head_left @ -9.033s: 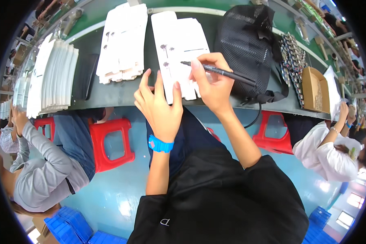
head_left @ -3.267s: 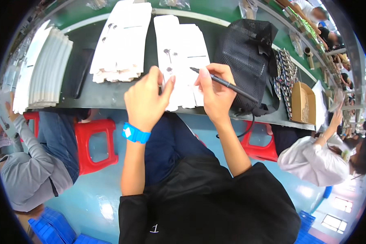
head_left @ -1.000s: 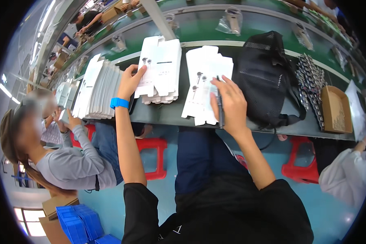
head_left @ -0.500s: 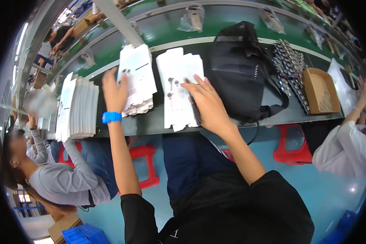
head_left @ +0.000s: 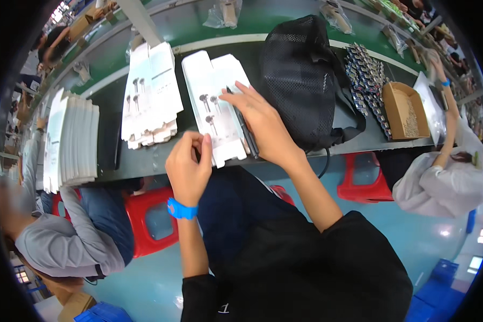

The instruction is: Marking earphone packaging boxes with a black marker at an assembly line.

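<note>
Flattened white cartons printed with dark earphones (head_left: pixel 212 102) lie in a small stack in front of me. My right hand (head_left: pixel 263 123) rests over the stack's right edge, fingers reaching onto the printed face. A black pen (head_left: pixel 243 127) is held under that hand, slanting along the cartons' right side. At the stack's lower left edge is my left hand (head_left: pixel 189 165), a blue band on its wrist. Its fingers are curled toward the thumb, and whatever lies between them is hidden. Another pile of flattened cartons (head_left: pixel 150 99) sits to the left.
A taller row of folded white cartons (head_left: pixel 72 142) stands at the far left. A black mesh bag (head_left: pixel 300 86) occupies the right, with small metallic parts (head_left: pixel 365 80) and a brown box (head_left: pixel 408 112) of tiny pieces beyond. People sit on both sides.
My left hand has left the left carton pile and come down to the middle stack's lower left edge, its fingers now curled. My right hand stays with the pen. The view has shifted.
</note>
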The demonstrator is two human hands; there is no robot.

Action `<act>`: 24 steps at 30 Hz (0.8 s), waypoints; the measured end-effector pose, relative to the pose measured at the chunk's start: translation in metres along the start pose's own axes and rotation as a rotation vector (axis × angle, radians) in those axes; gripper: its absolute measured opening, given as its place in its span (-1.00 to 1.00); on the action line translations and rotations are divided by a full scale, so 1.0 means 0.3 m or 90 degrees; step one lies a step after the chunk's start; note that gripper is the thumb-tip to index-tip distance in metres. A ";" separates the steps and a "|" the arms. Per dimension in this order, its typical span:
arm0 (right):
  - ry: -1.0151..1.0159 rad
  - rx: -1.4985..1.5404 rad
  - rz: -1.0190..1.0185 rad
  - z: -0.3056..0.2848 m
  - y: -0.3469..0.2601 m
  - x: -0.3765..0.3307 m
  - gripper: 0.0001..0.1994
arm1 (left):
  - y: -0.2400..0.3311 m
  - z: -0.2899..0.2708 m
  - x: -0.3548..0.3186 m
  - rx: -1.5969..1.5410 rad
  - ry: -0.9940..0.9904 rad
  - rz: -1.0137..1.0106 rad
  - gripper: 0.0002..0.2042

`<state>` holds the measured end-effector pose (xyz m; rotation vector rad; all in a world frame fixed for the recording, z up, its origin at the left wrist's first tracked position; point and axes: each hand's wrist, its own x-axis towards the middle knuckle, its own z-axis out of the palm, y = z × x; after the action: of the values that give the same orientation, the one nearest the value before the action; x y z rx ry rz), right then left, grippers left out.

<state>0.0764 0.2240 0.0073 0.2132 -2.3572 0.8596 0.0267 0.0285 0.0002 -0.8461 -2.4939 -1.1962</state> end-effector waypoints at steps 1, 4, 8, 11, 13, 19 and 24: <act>0.031 0.020 -0.015 -0.005 -0.003 0.006 -0.53 | 0.000 0.000 0.013 -0.026 -0.015 -0.013 -0.81; 0.089 0.104 -0.012 0.001 -0.016 0.031 -0.70 | -0.016 0.003 0.024 -0.009 -0.009 -0.002 -0.81; -0.031 0.421 0.275 0.018 -0.070 0.075 -0.78 | -0.023 -0.002 0.017 -0.069 -0.011 -0.053 -0.82; -0.059 0.387 0.271 0.048 -0.041 0.047 -0.77 | -0.031 0.004 0.010 -0.078 0.007 -0.051 -0.84; -0.057 0.401 0.286 0.046 -0.053 0.029 -0.84 | -0.032 0.004 0.010 -0.087 0.009 -0.056 -0.84; 0.042 0.386 0.261 0.072 -0.058 -0.038 -0.84 | -0.031 0.010 0.007 -0.104 -0.002 -0.051 -0.84; 0.053 0.346 0.230 0.091 -0.058 -0.052 -0.84 | -0.042 0.006 0.004 -0.115 0.009 -0.040 -0.86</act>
<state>0.0814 0.1924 -0.0091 -0.0353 -2.0668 1.6440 0.0181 0.0241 -0.0083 -0.8034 -2.4459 -1.4618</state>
